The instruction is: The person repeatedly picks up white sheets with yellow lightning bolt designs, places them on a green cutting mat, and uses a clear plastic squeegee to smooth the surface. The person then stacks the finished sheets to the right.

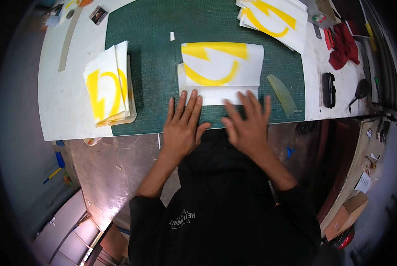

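Left fingers [190,105] and right fingers [245,106] point forward, spread apart, palms down.

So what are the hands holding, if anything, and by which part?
Nothing is gripped. The left hand lies open on the lower left of the white sheet; the blurred right hand is open at its lower right, contact unclear.

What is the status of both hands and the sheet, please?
Left hand on sheet's lower part. Right hand blurred, contact unclear. Sheet creased crosswise, on green mat. Curved translucent piece near right hand.
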Demonstrator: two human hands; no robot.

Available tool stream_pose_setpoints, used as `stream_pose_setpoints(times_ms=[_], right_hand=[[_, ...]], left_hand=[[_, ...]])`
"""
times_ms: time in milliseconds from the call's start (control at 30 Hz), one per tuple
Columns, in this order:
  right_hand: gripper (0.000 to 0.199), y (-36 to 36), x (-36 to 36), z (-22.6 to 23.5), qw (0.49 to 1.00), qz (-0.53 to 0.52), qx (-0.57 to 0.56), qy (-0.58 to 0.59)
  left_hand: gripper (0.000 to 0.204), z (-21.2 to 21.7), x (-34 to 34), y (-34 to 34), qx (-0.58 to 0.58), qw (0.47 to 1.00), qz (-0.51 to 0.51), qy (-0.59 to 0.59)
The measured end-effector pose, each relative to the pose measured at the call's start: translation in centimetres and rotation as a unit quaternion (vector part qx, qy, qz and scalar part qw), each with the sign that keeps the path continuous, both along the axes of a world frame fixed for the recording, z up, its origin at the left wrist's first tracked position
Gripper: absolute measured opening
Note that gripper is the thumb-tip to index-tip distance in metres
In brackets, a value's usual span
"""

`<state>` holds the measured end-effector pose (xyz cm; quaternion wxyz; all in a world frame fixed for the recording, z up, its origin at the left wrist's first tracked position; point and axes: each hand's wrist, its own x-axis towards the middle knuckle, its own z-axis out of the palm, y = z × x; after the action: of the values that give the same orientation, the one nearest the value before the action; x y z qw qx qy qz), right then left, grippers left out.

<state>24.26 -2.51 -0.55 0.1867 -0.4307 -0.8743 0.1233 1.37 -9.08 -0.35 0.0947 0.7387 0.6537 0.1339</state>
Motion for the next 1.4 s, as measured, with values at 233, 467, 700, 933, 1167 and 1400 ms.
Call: stream_pose_setpoints(times_ms=[233, 467, 700, 933, 1167, 1400], right_hand=[[0.047, -0.2, 5.3, -0.7, 0.995, -0.075, 0.024, -0.066], [0.053, 6.4, 3.1, 1.5, 0.939, -0.121, -0.078, 0.311], [0.055, 16.6, 0.1, 0.5, 0.611, -0.033, -0.509, 0.606], [0.05, 11.4, -1.2, 4.3, 0.943, -0.202, -0.154, 0.213], [0.06, 11.0, -4.9, 0.8, 0.988, 0.134, 0.022, -0.068], [0.067, 11.4, -5.3, 0.2, 0.983, 0.142, 0.014, -0.117]], left_hand=[[0.059, -0.2, 0.4, 0.2, 0.016, 0.999, 0.017, 0.032], [0.025, -0.8, 1.8, 2.5, 0.163, 0.982, 0.089, -0.038], [0.036, 0.9, 1.1, 4.7, 0.106, 0.991, 0.055, -0.058], [0.069, 1.7, -1.6, 6.7, -0.038, 0.996, -0.06, -0.047], [0.076, 1.8, -2.4, 7.6, -0.055, 0.994, -0.088, -0.04], [0.082, 0.8, -2.4, 7.4, -0.044, 0.995, -0.083, -0.031]])
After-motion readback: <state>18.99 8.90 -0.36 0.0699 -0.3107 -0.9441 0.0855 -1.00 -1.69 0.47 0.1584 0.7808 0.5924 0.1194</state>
